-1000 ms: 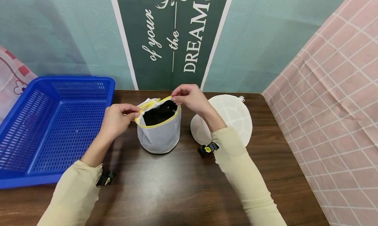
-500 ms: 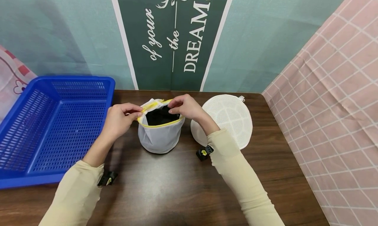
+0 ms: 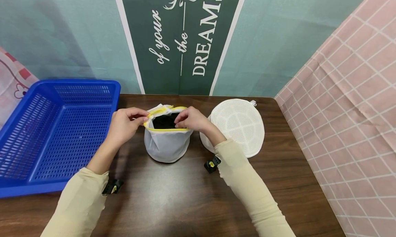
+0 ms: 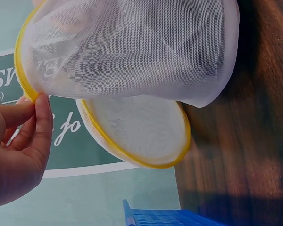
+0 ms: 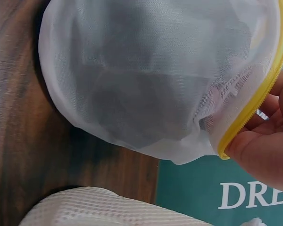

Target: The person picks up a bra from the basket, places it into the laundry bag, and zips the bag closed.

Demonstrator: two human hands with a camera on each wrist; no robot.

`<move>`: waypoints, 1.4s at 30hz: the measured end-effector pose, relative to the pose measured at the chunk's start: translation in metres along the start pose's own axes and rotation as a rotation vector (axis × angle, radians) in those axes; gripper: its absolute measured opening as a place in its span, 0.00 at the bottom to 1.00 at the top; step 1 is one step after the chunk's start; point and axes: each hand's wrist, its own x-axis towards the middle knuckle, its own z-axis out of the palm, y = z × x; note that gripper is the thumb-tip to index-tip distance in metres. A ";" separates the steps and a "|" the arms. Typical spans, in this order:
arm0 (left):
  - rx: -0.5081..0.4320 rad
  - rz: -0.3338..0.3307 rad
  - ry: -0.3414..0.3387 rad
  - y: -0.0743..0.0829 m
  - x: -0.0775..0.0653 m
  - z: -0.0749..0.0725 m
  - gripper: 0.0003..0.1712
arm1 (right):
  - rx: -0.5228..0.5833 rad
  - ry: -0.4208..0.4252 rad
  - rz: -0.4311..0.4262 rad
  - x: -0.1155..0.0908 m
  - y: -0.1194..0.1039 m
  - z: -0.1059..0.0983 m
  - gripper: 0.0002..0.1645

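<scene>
A white mesh laundry bag (image 3: 167,146) with a yellow zipper rim stands upright on the table, its top open. Dark fabric (image 3: 164,121) lies inside and shows through the mesh. My left hand (image 3: 126,124) pinches the rim at its left side, thumb against fingers. Over the right side of the rim, my right hand (image 3: 193,120) has curled fingers reaching into the opening; in the right wrist view its thumb meets the yellow zipper edge (image 5: 254,103). A small silvery piece shows between those fingers, too little to identify. The bag's round lid (image 4: 141,127) hangs folded back behind it.
To the left stands a blue plastic basket (image 3: 71,140). A second white mesh bag (image 3: 241,127) lies on the table (image 3: 173,199) at the right, close to my right forearm. A printed cloth (image 3: 263,41) hangs behind; a pink checked cloth (image 3: 355,109) borders the right.
My right hand has moved from the back right of the rim down and nearer, its fingertips now in the opening. The bag's mouth shifted slightly right; my left hand kept its pinch.
</scene>
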 end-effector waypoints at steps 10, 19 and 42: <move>-0.023 -0.026 0.007 -0.002 0.004 -0.001 0.05 | 0.185 0.007 0.016 -0.004 -0.005 -0.015 0.09; -0.026 -0.014 0.013 -0.001 0.005 0.000 0.05 | 0.211 0.060 -0.030 -0.016 -0.025 -0.043 0.10; -0.046 -0.022 0.020 -0.009 -0.001 0.000 0.05 | 0.376 0.060 0.025 -0.014 -0.002 -0.019 0.12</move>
